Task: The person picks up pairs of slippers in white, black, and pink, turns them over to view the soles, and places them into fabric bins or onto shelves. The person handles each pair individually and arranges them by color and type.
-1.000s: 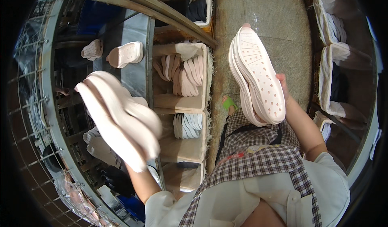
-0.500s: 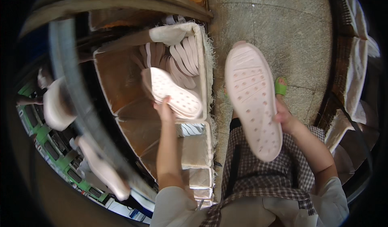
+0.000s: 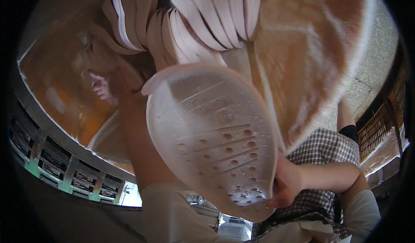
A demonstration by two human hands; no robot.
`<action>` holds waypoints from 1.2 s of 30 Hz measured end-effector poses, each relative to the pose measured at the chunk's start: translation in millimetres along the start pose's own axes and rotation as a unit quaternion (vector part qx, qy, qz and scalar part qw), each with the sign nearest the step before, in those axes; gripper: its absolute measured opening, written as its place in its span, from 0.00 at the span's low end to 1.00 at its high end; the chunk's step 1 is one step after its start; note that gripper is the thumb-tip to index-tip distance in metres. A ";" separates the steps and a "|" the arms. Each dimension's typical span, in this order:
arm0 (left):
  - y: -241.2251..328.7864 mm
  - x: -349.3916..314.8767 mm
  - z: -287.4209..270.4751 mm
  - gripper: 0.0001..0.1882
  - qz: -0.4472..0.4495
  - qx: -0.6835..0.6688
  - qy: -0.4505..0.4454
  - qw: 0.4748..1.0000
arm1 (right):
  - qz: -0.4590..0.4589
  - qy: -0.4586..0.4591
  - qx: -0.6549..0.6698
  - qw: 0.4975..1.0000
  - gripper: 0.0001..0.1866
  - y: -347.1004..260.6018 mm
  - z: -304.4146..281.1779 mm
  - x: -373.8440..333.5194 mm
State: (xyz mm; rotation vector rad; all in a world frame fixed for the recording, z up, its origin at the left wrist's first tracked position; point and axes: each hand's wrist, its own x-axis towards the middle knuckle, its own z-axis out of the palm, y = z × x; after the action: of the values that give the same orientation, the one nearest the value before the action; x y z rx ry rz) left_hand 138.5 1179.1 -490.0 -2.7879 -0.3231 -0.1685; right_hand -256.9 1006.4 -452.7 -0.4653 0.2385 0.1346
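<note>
Close in front of me, a large pale pink shoe sole (image 3: 216, 113) with rows of small holes and slanting ridges fills the middle. My right hand (image 3: 286, 181) grips its edge near the lower end, fingers partly behind it. My left hand (image 3: 101, 86) reaches deep into a cloth-lined bin (image 3: 311, 57), in shadow by the left wall. Its fingers look curled beside a dim brownish shape; what they hold is unclear. Several pale pink soles (image 3: 207, 18) stand packed on edge in the bin, beyond the held sole.
The bin's tan lining rises at both sides. Grey floor (image 3: 371, 65) shows at the right, beside a brown slatted crate (image 3: 384, 117) with white cloth. At lower left stands a green-framed rack (image 3: 67, 171) with dark slots.
I have leaned over the bin, so its soles look much nearer. My left hand has gone deeper, and the sole it held no longer shows clearly. The right-hand sole has moved left over the bin.
</note>
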 end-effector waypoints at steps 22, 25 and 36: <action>-40.5 -141.3 -127.9 0.50 -0.106 -0.476 -0.360 0.796 | -0.061 0.106 -0.484 0.866 0.67 -50.5 11.5 72.2; -34.0 -55.5 -92.0 0.51 0.172 -0.395 -0.012 0.902 | -0.236 0.140 -0.577 0.769 0.57 -94.9 -22.5 22.9; -23.4 35.9 11.3 0.54 0.074 0.093 0.043 0.992 | -0.192 0.187 -0.800 0.537 0.12 -94.2 -33.4 3.7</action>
State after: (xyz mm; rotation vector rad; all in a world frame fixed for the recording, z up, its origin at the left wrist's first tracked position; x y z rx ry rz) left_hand 168.5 1211.6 -488.0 -2.5982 -0.1053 -0.2112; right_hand -242.7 907.9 -442.3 -2.4368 0.3836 -0.2579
